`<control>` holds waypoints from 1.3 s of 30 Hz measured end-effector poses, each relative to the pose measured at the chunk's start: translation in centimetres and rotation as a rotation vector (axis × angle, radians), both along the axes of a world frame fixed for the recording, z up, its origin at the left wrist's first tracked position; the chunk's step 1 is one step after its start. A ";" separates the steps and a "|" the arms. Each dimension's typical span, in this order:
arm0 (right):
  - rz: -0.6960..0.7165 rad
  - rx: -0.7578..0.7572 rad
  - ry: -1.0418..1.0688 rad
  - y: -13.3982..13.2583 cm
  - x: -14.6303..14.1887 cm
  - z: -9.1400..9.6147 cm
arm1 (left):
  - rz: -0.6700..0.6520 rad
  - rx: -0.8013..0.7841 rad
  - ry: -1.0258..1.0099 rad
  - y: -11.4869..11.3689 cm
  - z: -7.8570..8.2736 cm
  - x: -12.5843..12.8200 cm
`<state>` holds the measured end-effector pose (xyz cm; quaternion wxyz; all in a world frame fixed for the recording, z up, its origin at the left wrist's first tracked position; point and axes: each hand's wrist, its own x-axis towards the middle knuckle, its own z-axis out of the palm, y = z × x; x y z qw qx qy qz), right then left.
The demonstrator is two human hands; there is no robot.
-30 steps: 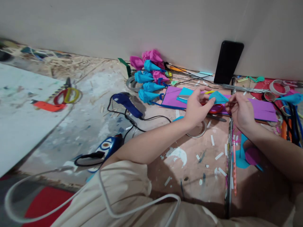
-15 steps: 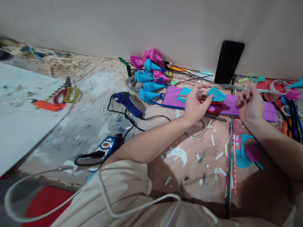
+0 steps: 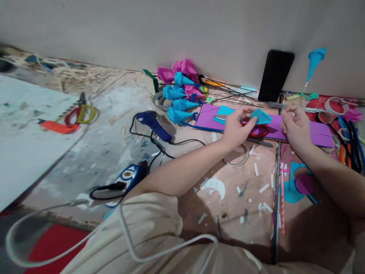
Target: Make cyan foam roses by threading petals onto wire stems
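Observation:
My left hand point(image 3: 239, 125) pinches a blue paper petal point(image 3: 261, 116) between thumb and fingers, above a long purple sheet point(image 3: 319, 134). Under that hand lie red-handled scissors point(image 3: 260, 131), their blades pointing left over another blue piece point(image 3: 224, 110). The fingers of my right hand point(image 3: 296, 125) are closed around the thin stem of a blue paper flower point(image 3: 316, 61). This flower stands above the hand, tilted a little right, its ruffled opening at the top. A gap separates the petal from my right hand.
Finished blue flowers point(image 3: 181, 114) and pink flowers point(image 3: 184, 67) lie on wire stems at the back. A black phone point(image 3: 276, 75) leans on the wall. Left of my arm are a blue glue gun point(image 3: 152, 125) and its cord. Tape rings point(image 3: 336, 105) and paper scraps point(image 3: 264, 188) lie about.
The blue flower has swung from the far right edge up to nearly upright above my right hand, which has turned and moved slightly left. My left hand has hardly moved with its petal.

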<state>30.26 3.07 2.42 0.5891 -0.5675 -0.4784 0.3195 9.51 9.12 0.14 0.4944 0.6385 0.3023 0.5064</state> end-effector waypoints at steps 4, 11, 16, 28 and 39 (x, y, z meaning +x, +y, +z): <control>0.051 -0.079 -0.373 -0.7 0.1 0.6 | 0.002 -0.021 -0.041 0.4 -0.5 0.3; 0.128 -0.118 -0.329 -0.7 -0.3 0.8 | -0.088 0.103 -0.084 1.2 -0.8 0.0; 0.184 -0.027 0.134 -0.2 0.0 1.2 | -0.207 0.238 -0.027 1.6 -0.7 -0.4; 0.256 0.012 0.320 0.1 0.7 2.7 | -0.338 0.222 0.131 1.3 -0.3 -1.0; 0.326 0.004 0.249 0.8 1.2 1.7 | -0.299 -0.099 -0.032 1.0 -0.5 0.1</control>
